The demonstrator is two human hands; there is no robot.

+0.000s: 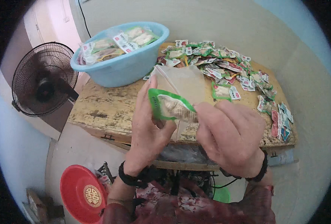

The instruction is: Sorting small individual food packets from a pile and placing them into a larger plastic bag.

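Pinched at its right end by my right hand (232, 134) is a small green-edged food packet (168, 105) with pale contents showing through a clear window. It tilts in front of my left hand (147, 128), whose thumb and fingers hold a clear plastic zip bag (192, 81). The bag's zip strip runs slantwise from the left fingertips down behind the packet. I cannot tell whether the left fingers also touch the packet. Just beyond my right knuckles, a similar green packet (221, 91) lies flat on the worn wooden table (98, 112).
A pile of mixed packets (221, 63) covers the table's back right. Several blue and red packets (280, 120) lie by the right edge. A light-blue basin (123, 70) full of bagged packets stands back left. Beyond are a fan (45, 81) and, on the floor, a red basin (75, 193).
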